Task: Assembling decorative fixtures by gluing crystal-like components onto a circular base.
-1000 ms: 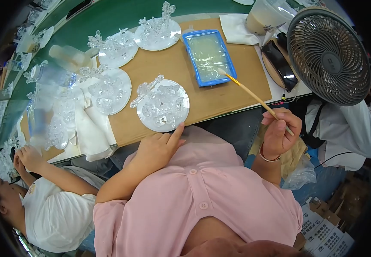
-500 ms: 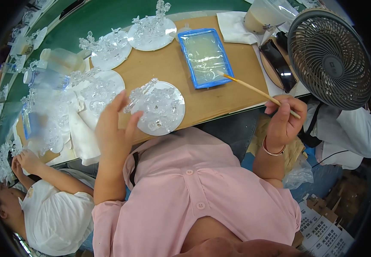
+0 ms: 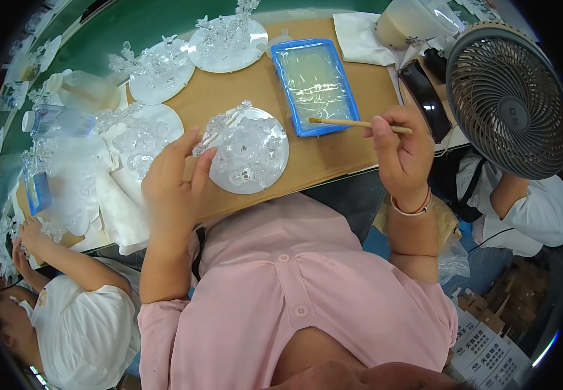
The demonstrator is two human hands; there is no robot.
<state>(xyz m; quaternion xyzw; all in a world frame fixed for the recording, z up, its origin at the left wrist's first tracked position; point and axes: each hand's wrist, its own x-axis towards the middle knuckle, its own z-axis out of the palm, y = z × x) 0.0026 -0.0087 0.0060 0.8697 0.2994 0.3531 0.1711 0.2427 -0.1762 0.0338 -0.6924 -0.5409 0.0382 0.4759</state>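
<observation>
The thin brush lies in the right hand, pinched near its back end between thumb and fingers. It points to the left of this hand, almost level; such a far grip probably leaves the tip free and keeps the skin away from wet material. The tip appears over the near part of the blue tray, which is just ahead and left of the right hand; whether it touches the pale, shiny filling, I cannot tell. The tray perhaps stands there because the brush can reach it with little movement.

The left hand has its thumb and forefinger apart, just beside the clear branched ornament. I cannot tell if they touch it. This ornament sits on a round white disc, to the right of the left hand, between both hands, so each one reaches it easily.

Under them is a brown sheet, maybe for protecting the bench. Ahead of the left hand, other discs with clear ornaments wait apart, likely so the branches do not catch. A white cloth lies left of this hand, and a fan stands beyond the right hand, to its right.
</observation>
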